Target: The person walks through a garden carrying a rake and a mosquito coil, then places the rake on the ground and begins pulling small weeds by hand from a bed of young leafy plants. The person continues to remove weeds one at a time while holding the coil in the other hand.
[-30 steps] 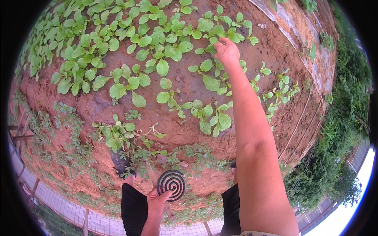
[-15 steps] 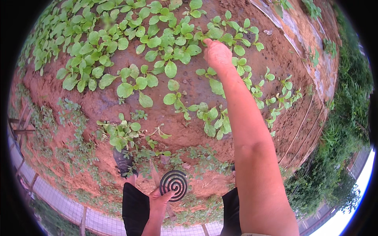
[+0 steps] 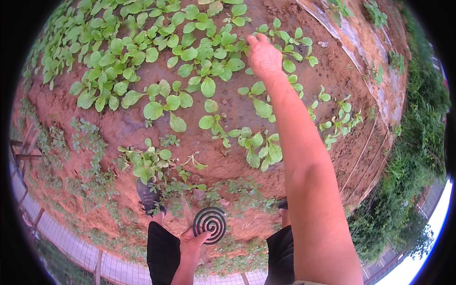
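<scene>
My left hand [image 3: 192,244] grips a dark spiral mosquito coil [image 3: 209,225] at its lower left, low in the view between my legs. My right arm is stretched far forward over the bed of leafy green seedlings [image 3: 209,57]. The right hand [image 3: 264,56] is closed, its fingertips bent down among the leaves between two clumps. Whatever they pinch, if anything, is hidden behind the fingers. Just right of it stands a small seedling [image 3: 289,47] with rounded leaves. Nearer to me grow more loose seedlings [image 3: 259,147].
A heap of leafy greens [image 3: 147,164] lies by my left shoe [image 3: 149,194]. Plastic sheeting [image 3: 351,42] borders the bed at the far right, with dense bushes [image 3: 418,123] beyond. Low weeds [image 3: 90,147] cover the soil at left, and a wire fence [image 3: 99,261] runs behind.
My right hand has moved slightly away from me, its fingers shifting from a pinch at a leaf. The view has moved slightly. The left hand keeps the mosquito coil in place.
</scene>
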{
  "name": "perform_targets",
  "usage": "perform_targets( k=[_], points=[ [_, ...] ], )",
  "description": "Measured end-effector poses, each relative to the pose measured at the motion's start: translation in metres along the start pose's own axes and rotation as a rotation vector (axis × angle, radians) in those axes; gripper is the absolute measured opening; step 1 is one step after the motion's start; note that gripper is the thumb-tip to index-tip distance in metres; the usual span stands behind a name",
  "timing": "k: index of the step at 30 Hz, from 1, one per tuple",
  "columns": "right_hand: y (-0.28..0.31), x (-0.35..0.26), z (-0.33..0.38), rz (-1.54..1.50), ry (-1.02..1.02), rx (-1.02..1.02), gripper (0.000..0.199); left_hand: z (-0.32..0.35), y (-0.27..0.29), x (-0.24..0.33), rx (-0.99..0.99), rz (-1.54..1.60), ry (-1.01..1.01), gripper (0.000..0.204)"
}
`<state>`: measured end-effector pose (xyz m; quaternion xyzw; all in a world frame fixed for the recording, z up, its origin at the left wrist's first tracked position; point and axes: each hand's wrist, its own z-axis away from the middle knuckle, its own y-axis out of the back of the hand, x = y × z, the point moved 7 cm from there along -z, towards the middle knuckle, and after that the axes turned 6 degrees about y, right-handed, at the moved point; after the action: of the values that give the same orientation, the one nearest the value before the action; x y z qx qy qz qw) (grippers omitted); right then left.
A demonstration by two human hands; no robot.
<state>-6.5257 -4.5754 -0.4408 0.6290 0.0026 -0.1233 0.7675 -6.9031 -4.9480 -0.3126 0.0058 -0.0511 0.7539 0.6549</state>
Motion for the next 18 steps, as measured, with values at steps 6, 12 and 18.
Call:
perform_targets(
  k=[6,12,18],
  points=[
    [-0.004,0.003,0.013,-0.021,-0.035,0.071,0.026,-0.003,0.006,-0.006,-0.024,0.007,-0.010,0.011],
    [-0.028,-0.043,0.034,-0.168,0.120,-0.090,0.023,-0.002,0.005,-0.004,-0.011,0.009,-0.012,0.010],
    [-0.065,-0.027,0.040,-0.228,-0.020,-0.114,0.032,-0.003,0.000,-0.004,-0.033,0.019,-0.006,0.010]
  ],
)
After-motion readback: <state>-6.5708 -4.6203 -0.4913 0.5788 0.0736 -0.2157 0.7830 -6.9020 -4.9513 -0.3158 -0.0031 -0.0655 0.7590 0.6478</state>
